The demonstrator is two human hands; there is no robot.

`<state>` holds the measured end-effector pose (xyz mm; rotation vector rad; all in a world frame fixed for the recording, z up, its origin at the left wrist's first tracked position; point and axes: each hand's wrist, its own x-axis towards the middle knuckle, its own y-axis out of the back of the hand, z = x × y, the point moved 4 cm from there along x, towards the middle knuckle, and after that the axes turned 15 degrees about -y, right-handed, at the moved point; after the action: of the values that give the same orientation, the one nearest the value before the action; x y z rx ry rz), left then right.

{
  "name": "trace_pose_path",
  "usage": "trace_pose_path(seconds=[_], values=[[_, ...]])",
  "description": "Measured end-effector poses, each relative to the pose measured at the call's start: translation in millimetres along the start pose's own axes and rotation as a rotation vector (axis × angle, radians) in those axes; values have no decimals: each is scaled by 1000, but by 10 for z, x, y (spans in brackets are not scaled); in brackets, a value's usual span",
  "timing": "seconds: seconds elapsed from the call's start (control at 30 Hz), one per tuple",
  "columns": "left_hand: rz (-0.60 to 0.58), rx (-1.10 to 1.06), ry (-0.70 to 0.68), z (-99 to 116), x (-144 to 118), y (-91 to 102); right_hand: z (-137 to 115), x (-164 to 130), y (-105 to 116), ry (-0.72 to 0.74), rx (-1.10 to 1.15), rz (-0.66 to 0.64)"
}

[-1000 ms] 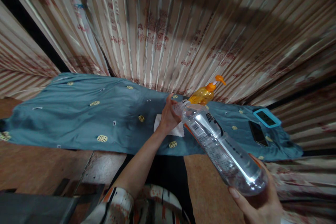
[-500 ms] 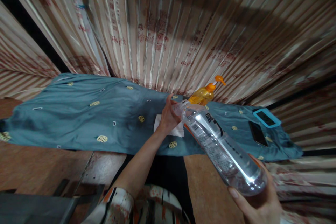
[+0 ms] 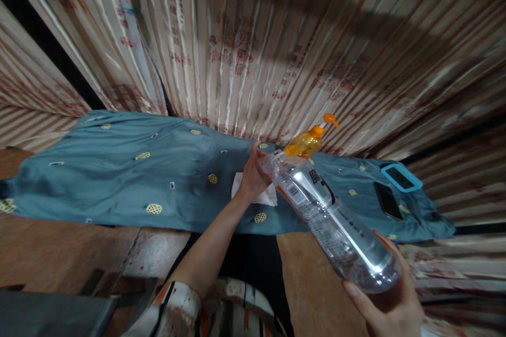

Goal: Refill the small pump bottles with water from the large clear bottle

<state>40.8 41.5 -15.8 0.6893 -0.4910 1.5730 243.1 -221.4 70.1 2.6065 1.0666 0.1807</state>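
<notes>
1. Over the middle of the bench (image 3: 79, 253), we see a clear plastic water bottle (image 3: 336, 226) held tilted, its base near us at lower right and its neck pointing away toward the cloth.
2. Our right hand (image 3: 391, 300) cups the bottle's base — the fingers (image 3: 358, 297) curl up around the bottom edge and hold it firmly.
3. Our left hand (image 3: 253, 174) reaches forward to the bottle's neck; its fingers are closed around the cap end (image 3: 269, 160), though we cannot tell whether the cap itself sits under them.
4. Beneath the left hand, a white tissue (image 3: 261, 196) lies flat on a teal cloth (image 3: 118, 168) dotted with small yellow motifs, which is spread along the far side of the bench.
5. Just behind the bottle's neck stands an orange pump bottle (image 3: 306, 142), upright on the cloth, its nozzle pointing right.
6. Farther right on the cloth lie two phones — a dark one (image 3: 388, 201) and, beside it, one in a light blue case (image 3: 401, 177) — both well apart from our hands.
7. Striped curtains (image 3: 276, 37) with reddish print hang behind the bench.
8. A patterned sleeve (image 3: 174, 310) covers our left upper arm at the bottom edge.
</notes>
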Motion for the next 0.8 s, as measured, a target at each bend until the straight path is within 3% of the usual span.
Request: trace_pose_path(seconds=[0.8], values=[[-12, -3, 23, 18, 19, -8, -61, -71, -52, -54, 49, 11]])
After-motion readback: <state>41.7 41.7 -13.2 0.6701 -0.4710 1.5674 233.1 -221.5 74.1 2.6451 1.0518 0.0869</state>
